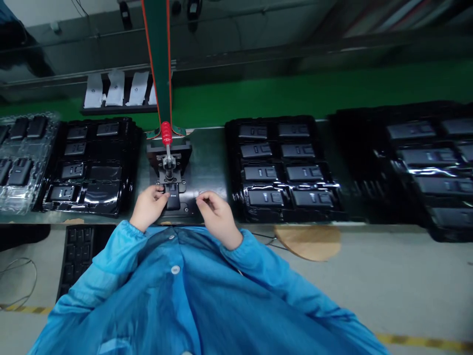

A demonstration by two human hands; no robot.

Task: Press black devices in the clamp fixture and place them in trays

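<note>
My left hand [150, 206] is closed on a small black part [173, 198] that sits in the press fixture [170, 167], below the red-handled lever [166, 133]. My right hand [216, 213] hovers just right of the fixture's base plate [186, 209]. Its fingers are curled in a pinch, and I cannot make out anything in them. Both arms wear blue sleeves.
A black tray [283, 167] of several black parts lies to the right, with more trays [424, 162] beyond it. Left of the fixture stand another black tray [92, 165] and a clear tray [22, 158]. A green post [158, 59] rises behind the fixture. White bagged pieces [118, 88] lie at the back.
</note>
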